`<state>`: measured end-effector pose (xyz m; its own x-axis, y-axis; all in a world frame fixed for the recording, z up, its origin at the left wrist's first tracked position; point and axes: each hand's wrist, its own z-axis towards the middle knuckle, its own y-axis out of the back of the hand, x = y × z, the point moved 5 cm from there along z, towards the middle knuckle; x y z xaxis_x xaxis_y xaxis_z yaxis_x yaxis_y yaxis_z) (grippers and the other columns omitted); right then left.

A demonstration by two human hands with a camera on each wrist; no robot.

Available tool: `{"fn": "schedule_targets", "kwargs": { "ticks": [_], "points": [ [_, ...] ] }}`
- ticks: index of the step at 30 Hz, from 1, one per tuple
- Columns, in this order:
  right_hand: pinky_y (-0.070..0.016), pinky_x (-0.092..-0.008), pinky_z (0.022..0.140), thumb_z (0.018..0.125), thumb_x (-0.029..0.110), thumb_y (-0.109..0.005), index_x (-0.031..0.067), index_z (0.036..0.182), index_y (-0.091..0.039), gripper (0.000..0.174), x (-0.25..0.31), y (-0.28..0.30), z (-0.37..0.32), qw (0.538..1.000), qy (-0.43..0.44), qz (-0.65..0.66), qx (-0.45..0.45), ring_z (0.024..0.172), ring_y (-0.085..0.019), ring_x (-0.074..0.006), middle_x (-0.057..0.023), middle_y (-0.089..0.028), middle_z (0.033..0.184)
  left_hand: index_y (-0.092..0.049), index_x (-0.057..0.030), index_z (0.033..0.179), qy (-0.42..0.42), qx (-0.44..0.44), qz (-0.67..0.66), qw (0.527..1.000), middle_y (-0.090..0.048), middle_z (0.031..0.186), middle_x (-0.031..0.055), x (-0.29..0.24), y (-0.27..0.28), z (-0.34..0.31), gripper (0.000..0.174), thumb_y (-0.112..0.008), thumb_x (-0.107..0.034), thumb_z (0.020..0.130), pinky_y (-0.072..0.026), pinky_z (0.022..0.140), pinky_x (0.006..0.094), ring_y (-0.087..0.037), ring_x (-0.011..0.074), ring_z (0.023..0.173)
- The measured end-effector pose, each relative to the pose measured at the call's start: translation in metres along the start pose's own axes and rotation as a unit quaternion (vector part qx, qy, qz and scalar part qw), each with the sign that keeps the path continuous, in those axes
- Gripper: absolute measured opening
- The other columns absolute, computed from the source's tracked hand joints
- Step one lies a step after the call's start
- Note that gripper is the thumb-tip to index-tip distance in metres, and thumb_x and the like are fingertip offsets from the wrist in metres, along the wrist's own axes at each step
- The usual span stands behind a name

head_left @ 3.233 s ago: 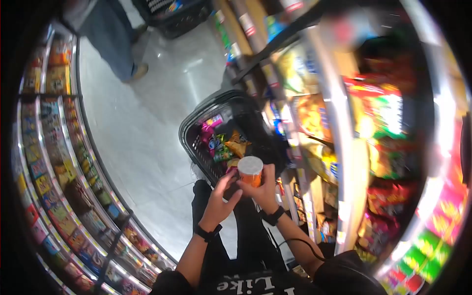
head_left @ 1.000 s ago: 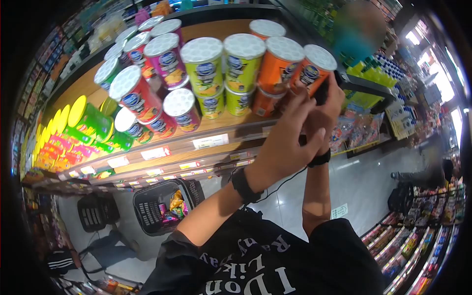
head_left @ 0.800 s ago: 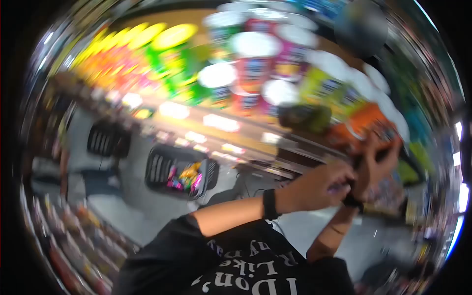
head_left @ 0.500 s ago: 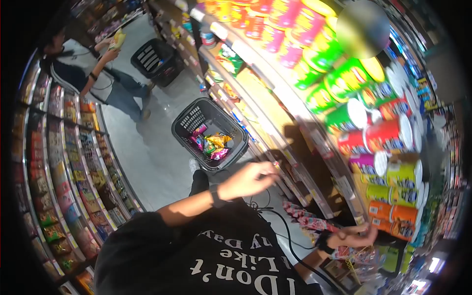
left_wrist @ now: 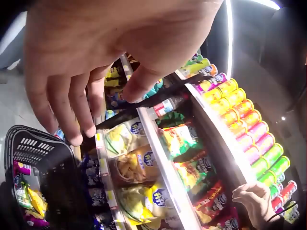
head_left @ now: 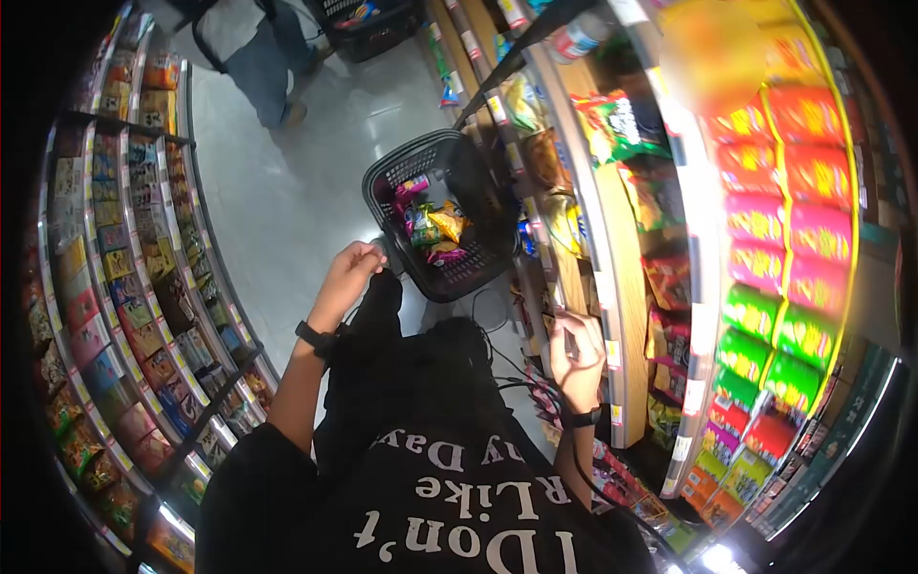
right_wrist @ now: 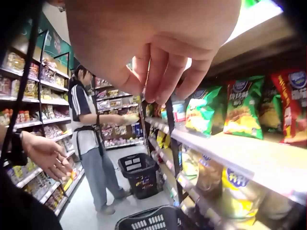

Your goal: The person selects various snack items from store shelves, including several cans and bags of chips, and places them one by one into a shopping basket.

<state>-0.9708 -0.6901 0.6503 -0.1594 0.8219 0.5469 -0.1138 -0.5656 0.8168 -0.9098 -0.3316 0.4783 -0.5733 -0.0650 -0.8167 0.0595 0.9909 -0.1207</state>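
Both hands are empty. In the head view the left hand [head_left: 356, 275] hangs beside the near left corner of a black basket [head_left: 382, 191] on the floor, and the right hand [head_left: 579, 349] is in front of the shelf edge. Fingers of the left hand [left_wrist: 110, 52] hang loosely bent in the left wrist view. From the right wrist camera, the right hand [right_wrist: 168, 62] shows relaxed, drooping fingers, while the left palm [right_wrist: 48, 155] faces up. Inside the basket lie several snack packs, among them a yellow-orange one [head_left: 448, 222] and a pink one [head_left: 413, 186].
Shelves with snack bags [head_left: 612, 124] and stacked colourful canisters [head_left: 751, 220] rise on the right; packet-filled shelves [head_left: 115, 239] line the left. Another person [right_wrist: 91, 139] stands in the aisle by a second black basket [right_wrist: 139, 165]. Cables hang near the wearer's right arm.
The hands held an orange white-lidded canister over the basket, then brought it to the canister shelf. Now they are apart and empty, back near the basket, and the view has turned.
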Motion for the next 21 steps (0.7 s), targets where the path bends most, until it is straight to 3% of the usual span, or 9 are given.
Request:
{"fn": "schedule_targets", "kwargs": {
  "ticks": [5, 7, 8, 9, 11, 13, 15, 17, 21],
  "points": [
    [-0.0530, -0.0408, 0.081, 0.084, -0.004, -0.068, 0.0018, 0.098, -0.065, 0.015, -0.017, -0.070, 0.031, 0.994, -0.029, 0.067, 0.080, 0.090, -0.067, -0.0333, -0.0139, -0.070, 0.097, -0.064, 0.0022, 0.112, 0.020, 0.000, -0.055, 0.998, -0.070, 0.105, 0.0079, 0.018, 0.011, 0.058, 0.023, -0.055, -0.017, 0.102, -0.0513, 0.090, 0.0299, -0.066, 0.0157, 0.098],
    [-0.0527, -0.0402, 0.083, 0.086, -0.001, -0.068, 0.0010, 0.098, -0.067, 0.012, -0.029, -0.103, 0.046, 0.982, -0.091, 0.084, 0.144, 0.092, -0.068, -0.0341, -0.0147, -0.071, 0.096, -0.063, 0.0047, 0.109, 0.057, -0.008, -0.078, 0.995, -0.070, 0.105, 0.0109, 0.052, 0.010, 0.089, 0.021, -0.055, -0.013, 0.102, -0.0542, 0.092, 0.0328, -0.068, 0.0186, 0.100],
    [-0.0527, -0.0400, 0.083, 0.087, 0.000, -0.068, 0.0009, 0.098, -0.067, 0.011, -0.041, -0.123, 0.052, 0.974, -0.108, 0.093, 0.175, 0.093, -0.068, -0.0343, -0.0151, -0.071, 0.097, -0.063, 0.0036, 0.109, 0.019, 0.002, -0.094, 0.995, -0.070, 0.103, 0.0094, 0.081, 0.011, 0.105, 0.019, -0.056, -0.012, 0.101, -0.0544, 0.090, 0.0320, -0.068, 0.0182, 0.098],
    [-0.0527, -0.0399, 0.084, 0.087, 0.001, -0.068, 0.0008, 0.098, -0.067, 0.011, -0.055, -0.141, 0.053, 0.964, -0.131, 0.101, 0.206, 0.094, -0.068, -0.0345, -0.0155, -0.071, 0.097, -0.063, 0.0033, 0.109, 0.040, -0.004, -0.075, 0.996, -0.070, 0.103, 0.0093, 0.095, 0.009, 0.114, 0.018, -0.057, -0.012, 0.100, -0.0542, 0.089, 0.0313, -0.068, 0.0179, 0.097],
    [-0.0533, -0.0408, 0.087, 0.088, 0.010, -0.070, 0.0015, 0.102, -0.070, 0.016, -0.092, -0.195, 0.062, 0.949, -0.118, 0.085, 0.280, 0.098, -0.068, -0.0352, -0.0162, -0.072, 0.104, -0.063, 0.0028, 0.109, 0.079, -0.014, -0.032, 0.996, -0.070, 0.103, 0.0090, 0.124, 0.003, 0.138, 0.018, -0.058, -0.011, 0.099, -0.0537, 0.088, 0.0299, -0.069, 0.0174, 0.095],
    [-0.0537, -0.0416, 0.088, 0.088, 0.014, -0.071, 0.0020, 0.105, -0.071, 0.021, -0.131, -0.259, 0.069, 0.932, -0.108, 0.071, 0.339, 0.099, -0.068, -0.0355, -0.0162, -0.072, 0.106, -0.063, 0.0027, 0.110, 0.091, -0.032, -0.034, 0.995, -0.071, 0.103, 0.0097, 0.158, -0.004, 0.165, 0.019, -0.061, -0.011, 0.097, -0.0524, 0.086, 0.0281, -0.068, 0.0169, 0.092],
    [-0.0543, -0.0431, 0.089, 0.087, 0.021, -0.073, 0.0018, 0.108, -0.071, 0.028, -0.186, -0.341, 0.065, 0.890, -0.182, 0.136, 0.396, 0.100, -0.068, -0.0358, -0.0169, -0.072, 0.107, -0.063, 0.0033, 0.112, 0.106, -0.053, -0.041, 0.992, -0.071, 0.102, 0.0098, 0.198, -0.015, 0.189, 0.020, -0.061, -0.011, 0.097, -0.0522, 0.085, 0.0281, -0.068, 0.0167, 0.091],
    [-0.0551, -0.0436, 0.088, 0.086, 0.027, -0.075, 0.0020, 0.114, -0.068, 0.038, -0.238, -0.428, 0.064, 0.881, -0.083, 0.048, 0.464, 0.100, -0.070, -0.0357, -0.0174, -0.072, 0.107, -0.062, 0.0028, 0.114, 0.135, -0.086, -0.023, 0.987, -0.070, 0.104, 0.0103, 0.250, -0.022, 0.206, 0.022, -0.063, -0.012, 0.098, -0.0524, 0.086, 0.0286, -0.067, 0.0169, 0.093],
    [-0.0556, -0.0481, 0.086, 0.079, 0.036, -0.077, 0.0046, 0.112, -0.070, 0.046, -0.310, -0.599, 0.074, 0.806, -0.028, -0.020, 0.591, 0.099, -0.070, -0.0395, -0.0198, -0.073, 0.102, -0.060, 0.0013, 0.119, 0.130, -0.156, 0.029, 0.979, -0.068, 0.110, 0.0109, 0.331, -0.037, 0.221, 0.027, -0.066, -0.012, 0.097, -0.0526, 0.087, 0.0297, -0.067, 0.0174, 0.097]
  ]
}}
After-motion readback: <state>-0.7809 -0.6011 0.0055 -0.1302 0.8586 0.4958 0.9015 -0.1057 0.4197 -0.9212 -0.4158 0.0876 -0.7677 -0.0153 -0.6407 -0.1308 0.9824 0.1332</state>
